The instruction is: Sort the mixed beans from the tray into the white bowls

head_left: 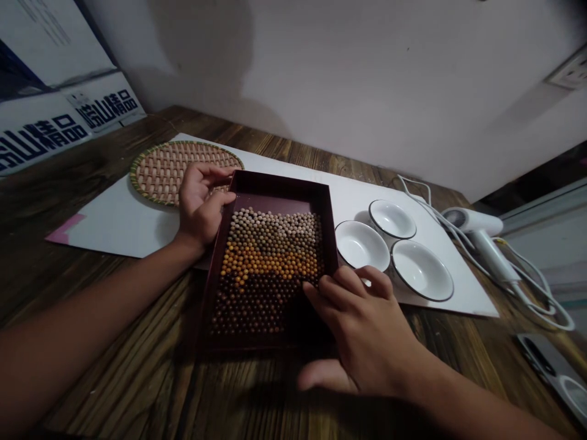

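A dark maroon shallow box is in front of me, its far end toward the wall. Round beads lie inside in bands: pale beige farthest, then olive-brown, yellow-orange, and dark brown nearest. My left hand grips the box's left wall near the far corner, thumb over the rim. At the right wall near the close corner is my right hand. Its fingers bend over the rim with one fingertip above the dark beads, and its thumb sticks out apart below. I see nothing held in it.
Three white dark-rimmed bowls stand right of the box on a white board. A woven oval tray lies at the back left. A white hair dryer with its cord and a phone-like object are at the right. Printed cartons stand far left.
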`<state>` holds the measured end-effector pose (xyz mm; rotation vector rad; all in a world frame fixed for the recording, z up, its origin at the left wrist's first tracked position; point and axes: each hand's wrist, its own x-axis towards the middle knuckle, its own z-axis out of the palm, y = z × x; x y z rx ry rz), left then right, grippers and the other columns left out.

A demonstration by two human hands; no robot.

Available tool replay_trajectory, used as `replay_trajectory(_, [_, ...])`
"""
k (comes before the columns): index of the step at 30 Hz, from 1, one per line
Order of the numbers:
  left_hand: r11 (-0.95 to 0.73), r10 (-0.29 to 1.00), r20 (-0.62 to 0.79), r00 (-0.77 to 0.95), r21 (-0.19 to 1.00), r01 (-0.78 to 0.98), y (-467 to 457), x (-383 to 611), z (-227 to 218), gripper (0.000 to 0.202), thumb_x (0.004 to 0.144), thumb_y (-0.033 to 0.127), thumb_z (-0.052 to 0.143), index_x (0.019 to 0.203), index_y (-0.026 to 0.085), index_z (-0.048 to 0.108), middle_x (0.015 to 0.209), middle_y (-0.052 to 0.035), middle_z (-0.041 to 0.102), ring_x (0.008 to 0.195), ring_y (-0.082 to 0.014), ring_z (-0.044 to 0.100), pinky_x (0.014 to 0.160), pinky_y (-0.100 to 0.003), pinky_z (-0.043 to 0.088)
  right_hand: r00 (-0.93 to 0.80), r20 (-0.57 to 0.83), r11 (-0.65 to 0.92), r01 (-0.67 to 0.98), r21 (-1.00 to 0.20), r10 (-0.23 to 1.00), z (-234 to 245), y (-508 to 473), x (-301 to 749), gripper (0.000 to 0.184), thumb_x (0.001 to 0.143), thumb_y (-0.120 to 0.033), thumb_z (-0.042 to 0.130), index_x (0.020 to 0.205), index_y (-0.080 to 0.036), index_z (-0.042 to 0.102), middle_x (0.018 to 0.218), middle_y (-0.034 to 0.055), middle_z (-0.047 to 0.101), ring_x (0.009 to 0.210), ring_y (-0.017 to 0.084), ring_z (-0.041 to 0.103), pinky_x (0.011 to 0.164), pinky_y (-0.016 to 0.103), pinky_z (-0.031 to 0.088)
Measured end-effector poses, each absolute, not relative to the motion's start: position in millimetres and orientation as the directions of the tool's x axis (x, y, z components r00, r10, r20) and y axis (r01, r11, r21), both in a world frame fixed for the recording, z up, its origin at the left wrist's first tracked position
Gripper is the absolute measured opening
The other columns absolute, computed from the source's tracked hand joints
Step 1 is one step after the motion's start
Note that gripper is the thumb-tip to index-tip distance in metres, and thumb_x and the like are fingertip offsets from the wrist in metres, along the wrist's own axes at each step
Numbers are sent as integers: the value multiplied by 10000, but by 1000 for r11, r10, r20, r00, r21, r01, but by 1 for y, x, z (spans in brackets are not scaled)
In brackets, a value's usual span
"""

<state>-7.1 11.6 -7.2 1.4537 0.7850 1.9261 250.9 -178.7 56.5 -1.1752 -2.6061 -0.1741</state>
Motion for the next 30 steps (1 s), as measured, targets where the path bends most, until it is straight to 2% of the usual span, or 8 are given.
replay_trajectory(6, [-644, 758, 616, -213, 759, -98, 12, -8, -8, 371, 602, 105, 700, 929, 243, 592, 1043, -46, 757, 1045, -263, 694, 1053, -489, 509, -757, 227, 787, 612, -81, 613, 42, -191, 241, 919, 885, -942, 294, 975, -164, 774, 839, 69, 673, 813, 220, 490, 843, 408, 357])
replay_trajectory(11, [-638, 763, 609, -215, 763, -103, 11, -7, -7, 378, 608, 107, 705, 950, 226, 594, 1047, -63, 747, 1055, -262, 696, 1041, -466, 514, -738, 288, 788, 603, -125, 610, 36, -191, 238, 873, 919, -899, 330, 954, -149, 775, 800, 61, 646, 782, 213, 472, 822, 391, 363])
replay_trajectory(15, [-638, 763, 611, -213, 764, -95, 10, -6, -6, 352, 602, 130, 696, 918, 250, 595, 1045, -38, 757, 1044, -261, 706, 1013, -469, 531, -715, 331, 784, 597, -170, 616, 38, -191, 238, 867, 939, -875, 338, 1066, -134, 771, 787, 48, 643, 761, 202, 476, 814, 383, 362])
replay_trajectory(19, [-631, 768, 606, -209, 771, -83, 11, -7, -6, 326, 604, 147, 704, 887, 260, 591, 1038, -23, 762, 1047, -259, 716, 1007, -479, 530, -699, 342, 776, 591, -218, 628, 37, -190, 234, 892, 931, -886, 336, 1204, -137, 736, 857, 44, 672, 779, 197, 497, 805, 374, 377])
replay_trajectory(24, [-631, 770, 614, -175, 773, -61, 14, -9, -8, 320, 643, 200, 738, 878, 270, 532, 1051, -17, 748, 1090, -272, 717, 1004, -502, 528, -711, 283, 765, 601, -233, 644, 34, -185, 233, 902, 914, -904, 331, 1250, -163, 722, 1107, 105, 710, 935, 236, 554, 868, 386, 391])
replay_trajectory(30, [-634, 766, 617, -182, 772, -51, 14, -10, -8, 318, 657, 185, 745, 904, 262, 560, 1039, -3, 762, 1028, -245, 711, 991, -480, 535, -717, 237, 755, 618, -220, 655, 32, -184, 233, 892, 875, -924, 397, 1248, -182, 724, 1136, 122, 694, 916, 241, 531, 872, 401, 383])
